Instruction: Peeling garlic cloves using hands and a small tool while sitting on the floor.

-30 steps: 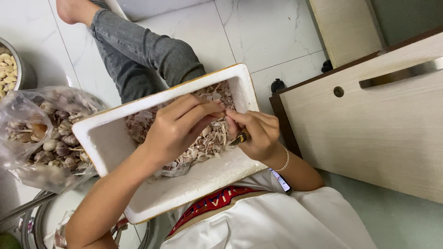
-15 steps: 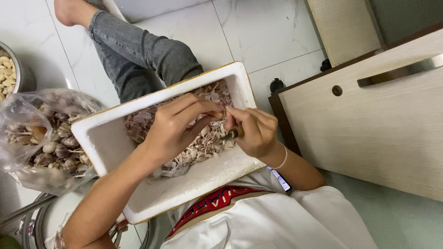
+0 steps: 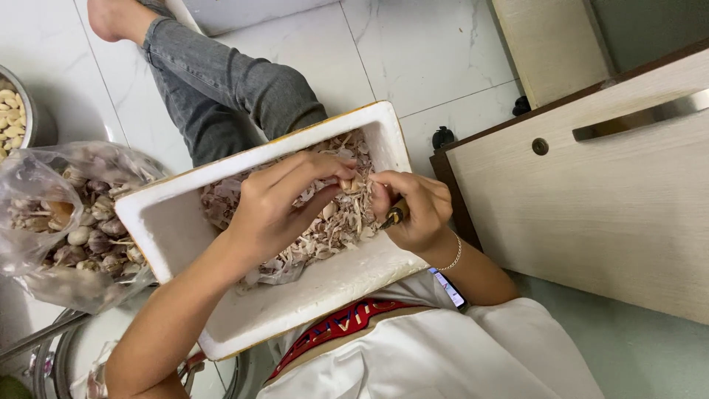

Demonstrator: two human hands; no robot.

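Both hands met over the white foam box (image 3: 185, 229) of garlic skins: the left hand (image 3: 284, 203) pinched a garlic clove (image 3: 353, 183), the right hand (image 3: 413, 210) gripped a small knife (image 3: 391, 217).

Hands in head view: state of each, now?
Left hand: closed, pinching a garlic clove over the white foam tray.
Right hand: closed on a small knife, fingertips also at the clove.
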